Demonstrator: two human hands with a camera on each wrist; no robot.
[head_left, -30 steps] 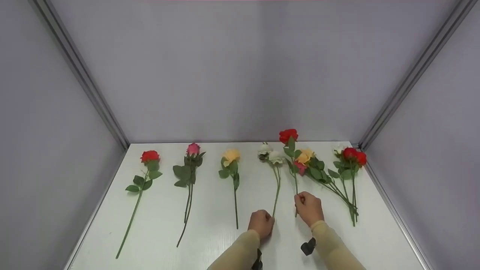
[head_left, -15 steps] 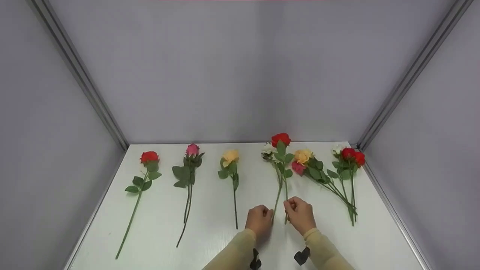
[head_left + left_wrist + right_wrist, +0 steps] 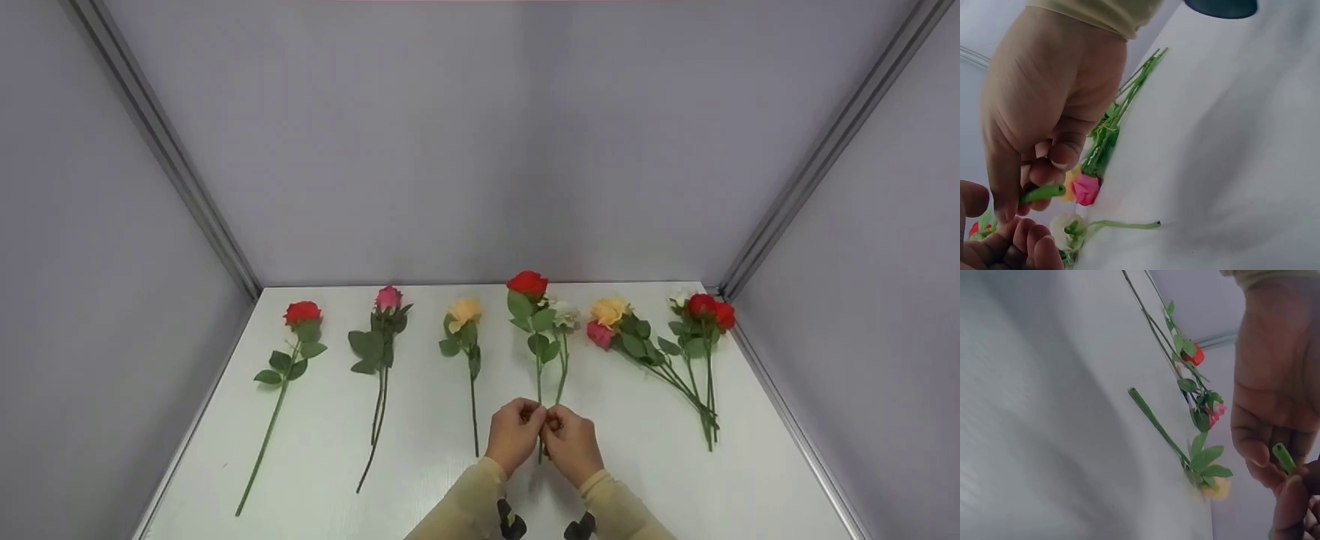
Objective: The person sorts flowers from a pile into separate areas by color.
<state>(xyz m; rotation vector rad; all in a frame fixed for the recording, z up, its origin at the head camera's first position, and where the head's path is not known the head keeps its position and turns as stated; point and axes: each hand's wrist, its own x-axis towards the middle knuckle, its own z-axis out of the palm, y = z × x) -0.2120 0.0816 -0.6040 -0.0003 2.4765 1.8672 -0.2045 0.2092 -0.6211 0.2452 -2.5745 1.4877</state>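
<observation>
Beside each other near the front middle of the white table, my left hand [image 3: 514,435] and right hand [image 3: 576,448] meet at the fingertips. Both pinch the lower green stem of a red rose [image 3: 528,283], whose head points toward the back wall. Its cut end pokes out between the fingers in the left wrist view and the right wrist view. White flowers [image 3: 564,315] lie just right of and partly behind the rose; their stems run toward my right fingers, which hide the lower part. In the left wrist view a white flower's stem [image 3: 1129,225] ends loose.
Left of the hands lie a yellow rose [image 3: 463,313], a pink rose [image 3: 388,298] and another red rose [image 3: 303,312], spread apart. To the right are a yellow and pink bunch [image 3: 609,311] and a red and white bunch [image 3: 703,306], stems crossing. Grey walls enclose the table.
My right hand has moved left with the red rose, carrying it across the white flowers to their left, and now touches my left hand. The white flower heads have shifted slightly right.
</observation>
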